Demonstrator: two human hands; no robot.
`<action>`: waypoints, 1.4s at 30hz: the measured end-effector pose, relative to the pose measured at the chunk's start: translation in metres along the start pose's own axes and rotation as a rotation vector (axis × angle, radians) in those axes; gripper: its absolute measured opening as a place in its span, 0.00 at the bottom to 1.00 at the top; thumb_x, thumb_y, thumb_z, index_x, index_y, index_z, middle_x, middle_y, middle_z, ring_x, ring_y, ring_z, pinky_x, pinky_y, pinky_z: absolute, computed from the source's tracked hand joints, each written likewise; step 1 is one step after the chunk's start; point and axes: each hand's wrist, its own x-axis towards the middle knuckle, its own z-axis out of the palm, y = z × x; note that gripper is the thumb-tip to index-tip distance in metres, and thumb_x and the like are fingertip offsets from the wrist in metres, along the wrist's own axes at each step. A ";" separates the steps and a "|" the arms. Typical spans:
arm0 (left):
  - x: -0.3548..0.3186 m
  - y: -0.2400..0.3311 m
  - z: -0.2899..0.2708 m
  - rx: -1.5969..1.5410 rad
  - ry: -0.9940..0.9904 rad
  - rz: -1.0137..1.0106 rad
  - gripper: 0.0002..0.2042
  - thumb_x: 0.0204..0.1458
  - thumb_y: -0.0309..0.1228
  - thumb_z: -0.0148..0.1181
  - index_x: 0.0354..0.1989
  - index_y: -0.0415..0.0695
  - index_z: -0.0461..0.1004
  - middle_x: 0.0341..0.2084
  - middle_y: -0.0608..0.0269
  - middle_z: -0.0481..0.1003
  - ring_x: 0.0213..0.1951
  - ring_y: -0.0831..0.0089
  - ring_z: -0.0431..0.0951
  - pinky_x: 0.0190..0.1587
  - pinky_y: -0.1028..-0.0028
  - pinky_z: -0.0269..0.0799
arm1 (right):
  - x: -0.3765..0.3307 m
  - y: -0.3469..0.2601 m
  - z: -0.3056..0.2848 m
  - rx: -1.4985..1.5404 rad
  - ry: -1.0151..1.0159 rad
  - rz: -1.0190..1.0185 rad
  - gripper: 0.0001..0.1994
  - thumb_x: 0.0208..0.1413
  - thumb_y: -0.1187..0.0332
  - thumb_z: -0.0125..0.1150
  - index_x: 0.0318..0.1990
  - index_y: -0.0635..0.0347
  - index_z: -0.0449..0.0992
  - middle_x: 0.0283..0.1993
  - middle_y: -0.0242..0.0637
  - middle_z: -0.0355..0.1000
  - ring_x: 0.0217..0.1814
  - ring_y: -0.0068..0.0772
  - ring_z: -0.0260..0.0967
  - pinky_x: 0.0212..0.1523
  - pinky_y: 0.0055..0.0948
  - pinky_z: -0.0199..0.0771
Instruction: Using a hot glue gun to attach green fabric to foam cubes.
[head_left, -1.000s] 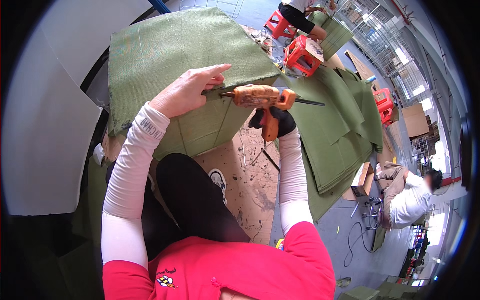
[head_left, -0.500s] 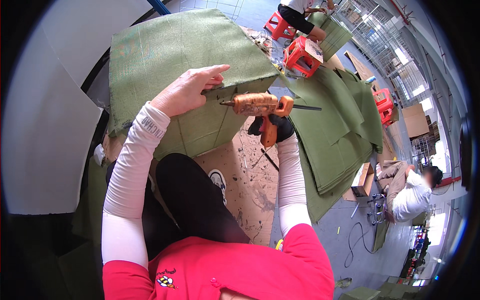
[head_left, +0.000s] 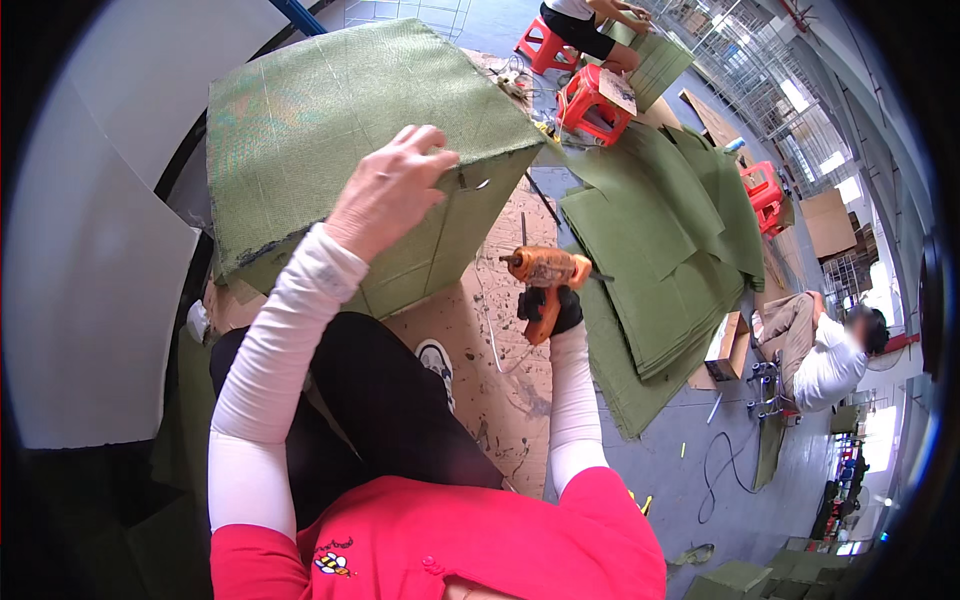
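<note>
A green woven-covered box (head_left: 350, 110) stands in front of me, its flat top and near side both visible. My bare left hand (head_left: 395, 190) hovers over its near top edge, fingers bent and apart, holding nothing; I cannot tell whether a fingertip touches the cover. A small shiny whitish spot shows on the side just below that edge. Right of the box, my black-gloved right hand (head_left: 560, 310) is closed round the handle of an orange, dark-stained glue gun (head_left: 548, 268). Its nozzle points left toward the box, apart from it.
Stained cardboard (head_left: 500, 400) lies under my feet. Green sheets (head_left: 650, 260) are piled on the floor to the right. Red stools (head_left: 597, 105) stand beyond. One person (head_left: 590, 30) works at the far end, another (head_left: 825, 350) sits at the right. A white curved panel (head_left: 90, 260) borders the left.
My right hand has drawn the glue gun down and away from the box edge. My left hand has shifted slightly right along the edge, its fingers now more bent.
</note>
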 end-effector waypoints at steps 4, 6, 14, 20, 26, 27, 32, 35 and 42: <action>0.019 0.021 0.042 0.426 0.232 0.185 0.14 0.36 0.29 0.64 0.34 0.42 0.72 0.31 0.63 0.68 0.38 0.70 0.70 0.37 0.70 0.70 | -0.029 0.021 -0.028 -0.056 -0.064 -0.061 0.24 0.49 0.43 0.55 0.32 0.59 0.66 0.19 0.32 0.62 0.20 0.35 0.60 0.26 0.34 0.64; 0.021 0.022 0.062 0.454 0.275 0.247 0.08 0.37 0.26 0.59 0.29 0.41 0.71 0.27 0.64 0.67 0.35 0.72 0.69 0.35 0.73 0.69 | -0.044 0.022 -0.030 -0.167 -0.005 -0.090 0.24 0.48 0.44 0.54 0.33 0.59 0.66 0.20 0.33 0.63 0.20 0.35 0.60 0.26 0.33 0.64; -0.068 0.017 0.142 0.127 -0.386 0.126 0.01 0.40 0.23 0.52 0.22 0.40 0.68 0.23 0.58 0.69 0.30 0.60 0.73 0.29 0.64 0.71 | -0.079 0.007 -0.014 0.004 0.207 -0.143 0.22 0.51 0.42 0.48 0.36 0.54 0.64 0.21 0.25 0.55 0.21 0.23 0.53 0.22 0.26 0.55; -0.083 0.033 0.105 -0.002 -0.391 0.236 0.04 0.40 0.24 0.55 0.27 0.43 0.69 0.18 0.60 0.67 0.24 0.62 0.73 0.25 0.66 0.70 | -0.079 0.020 -0.017 -0.552 0.368 -0.374 0.25 0.47 0.37 0.50 0.30 0.51 0.61 0.19 0.25 0.55 0.18 0.23 0.51 0.22 0.27 0.54; -0.007 0.020 0.027 0.113 0.436 0.017 0.20 0.36 0.25 0.64 0.42 0.44 0.71 0.29 0.63 0.72 0.34 0.66 0.73 0.35 0.71 0.71 | -0.047 0.063 -0.076 -0.201 0.066 -0.293 0.24 0.48 0.41 0.52 0.35 0.53 0.62 0.23 0.27 0.57 0.23 0.25 0.55 0.24 0.26 0.56; 0.002 0.017 0.023 0.133 0.401 -0.054 0.25 0.35 0.25 0.65 0.46 0.44 0.69 0.34 0.61 0.71 0.38 0.65 0.72 0.39 0.70 0.70 | -0.044 0.065 -0.079 -0.085 -0.014 -0.222 0.22 0.51 0.47 0.52 0.42 0.55 0.63 0.30 0.30 0.61 0.30 0.26 0.60 0.29 0.27 0.62; 0.004 0.013 0.028 0.162 0.250 -0.184 0.32 0.34 0.22 0.64 0.55 0.45 0.63 0.42 0.59 0.69 0.46 0.64 0.69 0.46 0.70 0.69 | -0.034 0.046 -0.036 0.382 -0.406 -0.244 0.18 0.57 0.52 0.48 0.46 0.56 0.64 0.32 0.31 0.65 0.30 0.26 0.62 0.27 0.24 0.65; 0.000 0.012 0.034 0.214 0.251 -0.221 0.34 0.34 0.21 0.65 0.56 0.47 0.62 0.43 0.61 0.69 0.47 0.64 0.70 0.48 0.69 0.69 | -0.021 0.018 0.009 -0.079 -0.268 -0.350 0.16 0.58 0.54 0.47 0.45 0.56 0.65 0.28 0.31 0.64 0.25 0.26 0.60 0.24 0.22 0.62; 0.002 0.014 0.038 0.278 0.276 -0.239 0.30 0.36 0.20 0.61 0.54 0.45 0.64 0.41 0.60 0.69 0.44 0.64 0.71 0.43 0.69 0.71 | 0.016 -0.019 0.099 0.172 -0.327 -0.187 0.32 0.45 0.43 0.58 0.44 0.66 0.64 0.31 0.44 0.68 0.31 0.40 0.66 0.33 0.37 0.67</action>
